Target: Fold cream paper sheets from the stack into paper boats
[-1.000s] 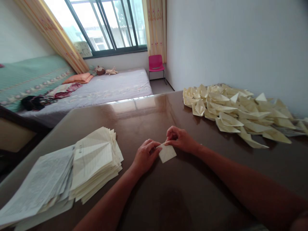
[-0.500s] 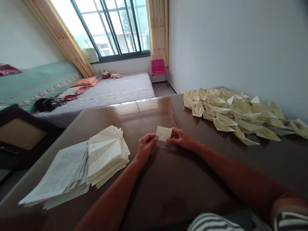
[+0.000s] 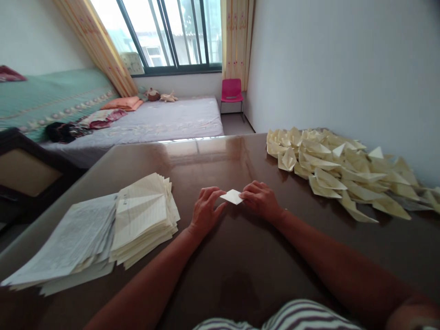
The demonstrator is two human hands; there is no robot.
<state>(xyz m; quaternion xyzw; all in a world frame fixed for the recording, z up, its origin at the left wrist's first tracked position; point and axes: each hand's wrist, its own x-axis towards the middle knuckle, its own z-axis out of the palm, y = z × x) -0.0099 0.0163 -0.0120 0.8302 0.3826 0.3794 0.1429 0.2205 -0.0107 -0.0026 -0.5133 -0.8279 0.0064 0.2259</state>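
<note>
A small piece of folded paper [image 3: 233, 197], cream-white and diamond-shaped, lies between my hands low over the table's middle. My left hand [image 3: 207, 207] has its fingertips at the paper's left corner, the thumb a little below. On the opposite side, my right hand [image 3: 261, 199] pinches the right corner, its fingers curled and partly hiding that end. To the left is a stack of cream lined sheets [image 3: 142, 220] with a crease across the top one. Grey printed sheets [image 3: 68, 240] lie partly beside and under that stack.
Folded paper boats [image 3: 338, 167] are heaped on the right of the glossy brown table [image 3: 220, 275], near the wall. Beyond the table's far edge stand a bed [image 3: 185, 117] and a pink chair [image 3: 232, 90]. A dark wooden chair [image 3: 32, 169] is at the left.
The paper was a raised, nearly rectangular piece; now it is diamond-shaped and lies flatter and lower. Both hands have turned palms downward. The view has shifted slightly.
</note>
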